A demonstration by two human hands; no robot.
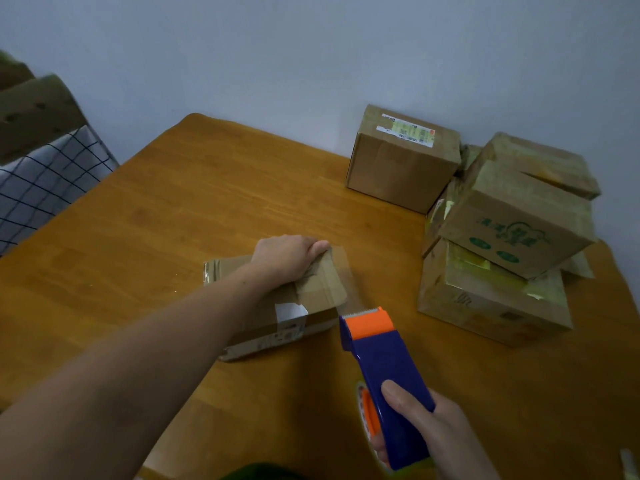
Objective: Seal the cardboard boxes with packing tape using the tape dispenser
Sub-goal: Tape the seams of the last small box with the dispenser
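Head view: our left hand (pixel 289 258) grips the box (pixel 277 306) on the tabletop (pixel 166 216), our right hand (pixel 429 433) holds the dispenser (pixel 382 355), tape (pixel 341 282) stretched across; next, we judge, a clean cut.

Likely a home room — wooden table (pixel 156 220) against a plain wall (pixel 277 46), checked cloth (pixel 45 181) beside it, cardboard boxes (pixel 512 223) stacked.

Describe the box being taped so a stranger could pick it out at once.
On the orange-brown wooden table, look at the middle, away from the taller brown cardboard boxes piled at the right edge. The low, flat brown cardboard box lies alone. Only it has a left hand holding it and clear tape running to the blue-and-orange tape dispenser.
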